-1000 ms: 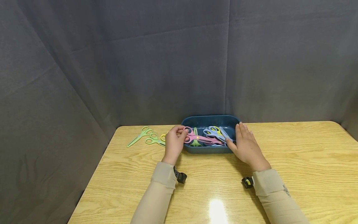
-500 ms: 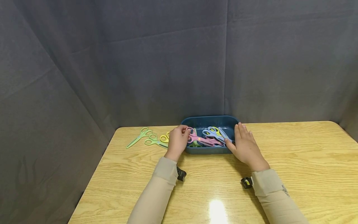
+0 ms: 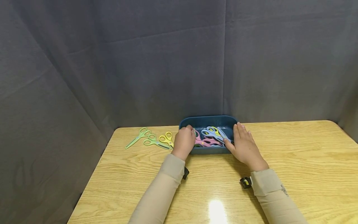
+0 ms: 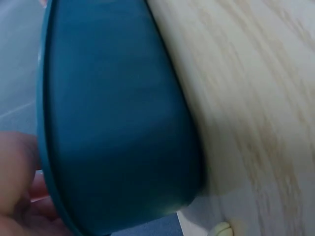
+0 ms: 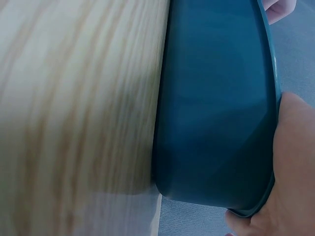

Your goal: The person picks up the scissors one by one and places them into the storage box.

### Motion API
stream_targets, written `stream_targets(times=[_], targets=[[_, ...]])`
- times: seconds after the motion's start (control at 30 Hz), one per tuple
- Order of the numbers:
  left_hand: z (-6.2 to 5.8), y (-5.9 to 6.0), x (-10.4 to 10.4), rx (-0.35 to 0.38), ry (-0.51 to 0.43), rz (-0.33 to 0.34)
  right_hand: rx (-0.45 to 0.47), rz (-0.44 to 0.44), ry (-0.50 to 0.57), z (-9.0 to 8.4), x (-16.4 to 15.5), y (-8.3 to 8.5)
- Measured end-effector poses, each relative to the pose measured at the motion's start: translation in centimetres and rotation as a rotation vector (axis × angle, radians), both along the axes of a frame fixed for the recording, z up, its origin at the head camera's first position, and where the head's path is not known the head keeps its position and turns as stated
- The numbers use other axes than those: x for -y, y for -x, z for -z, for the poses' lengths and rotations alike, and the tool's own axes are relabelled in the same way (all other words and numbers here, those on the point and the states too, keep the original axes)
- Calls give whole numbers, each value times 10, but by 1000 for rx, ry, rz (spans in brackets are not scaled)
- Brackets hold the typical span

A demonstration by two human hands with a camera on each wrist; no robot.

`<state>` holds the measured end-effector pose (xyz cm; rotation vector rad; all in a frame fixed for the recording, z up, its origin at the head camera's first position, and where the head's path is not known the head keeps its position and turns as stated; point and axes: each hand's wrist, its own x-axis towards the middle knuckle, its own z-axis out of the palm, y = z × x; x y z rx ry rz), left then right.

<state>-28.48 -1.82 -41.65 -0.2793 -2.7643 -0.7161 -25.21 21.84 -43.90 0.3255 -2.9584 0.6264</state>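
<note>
Now left hand [image 3: 185, 141] reaching into blue tray [image 3: 208, 119], fingers curled at pink scissors [image 3: 205, 142], grip unclear; right hand [image 3: 244, 143] flat against tray end. Risk: tangled handles dragging neighbouring scissors out, tray sliding.

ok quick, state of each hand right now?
Left hand: fingers curled at the pink scissors handle in the blue tray.
Right hand: open, flat against the tray's right end.

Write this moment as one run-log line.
left hand: grips pink scissors | right hand: rests on blue tray
</note>
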Motion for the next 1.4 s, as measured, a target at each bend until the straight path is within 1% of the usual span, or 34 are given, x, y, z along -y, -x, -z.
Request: stream_targets(times=[0.13, 0.27, 0.37, 0.53, 0.67, 0.83, 1.1, 1.33, 1.4], targets=[[2, -3, -3, -59, 60, 11, 3, 0, 1, 0, 0, 1], [5, -4, -4, -111, 97, 27, 2, 2, 0, 0, 0, 1], [6, -3, -4, -111, 127, 16, 0, 4, -1, 0, 0, 2], [6, -4, -6, -81, 192, -14, 2, 3, 0, 0, 0, 3], [7, -4, -8, -70, 221, -25, -1, 2, 2, 0, 0, 3], [8, -3, -9, -80, 229, -28, -2, 3, 0, -1, 0, 3], [12, -3, -11, -62, 227, -42, 6, 6, -3, 0, 0, 1], [13, -4, -11, -49, 201, -46, 15, 5, 3, 0, 0, 0], [13, -5, -11, -58, 176, -42, 17, 6, 5, 0, 0, 0]])
